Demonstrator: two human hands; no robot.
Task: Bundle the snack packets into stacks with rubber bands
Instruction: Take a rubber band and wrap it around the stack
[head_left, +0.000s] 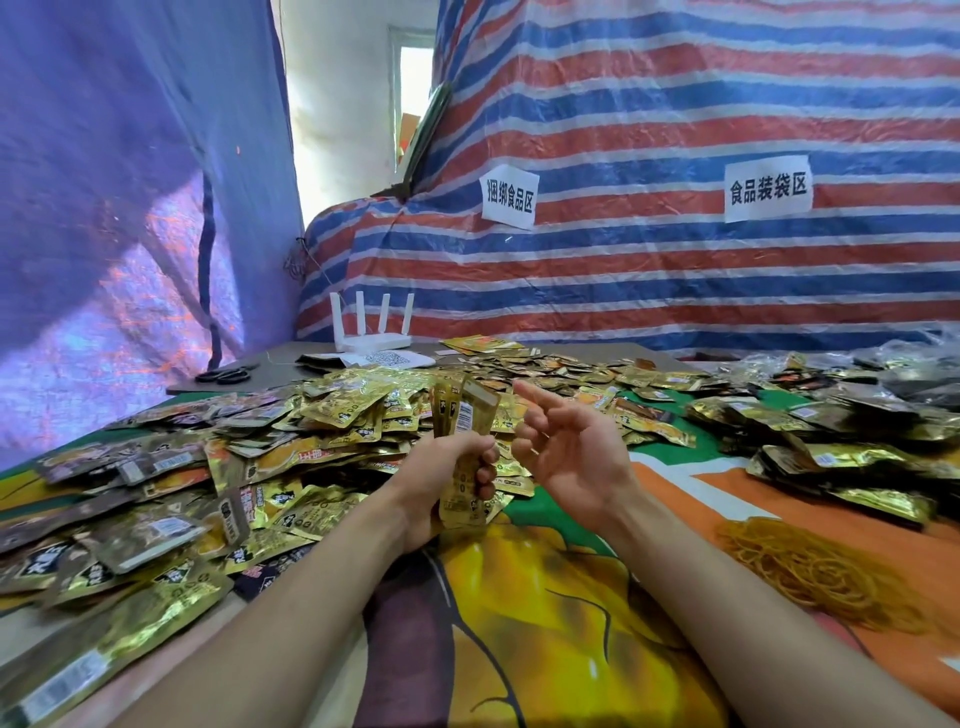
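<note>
Left hand (441, 462), arm reaching in from the near edge of the counter (545, 623), curls its fingers round a stack (467, 415) of gold packets and holds it upright above the middle. To that hand's left, loose packets (311, 415) lie heaped from the left edge toward the centre, gold and brown, overlapping at every angle. At the far left corner are black scissors (228, 374) and a white router (371, 332).

The stack is several flat foil pouches pressed face to face, shiny, with a barcode showing on the outer one. They look light, thin and slick, likely to fan or slide apart unless squeezed across the middle, which is where a band should sit.

Right hand (566, 452) hovers just beside the stack with its palm up, forefinger extended and the other fingers loosely bent. It holds nothing that can be made out.

Further right, near the near edge, lies a tangled pile of tan bands (810, 566), well apart from both hands. Darker packets (831, 415) crowd the right edge. A striped tarpaulin (675, 104) hangs behind.
</note>
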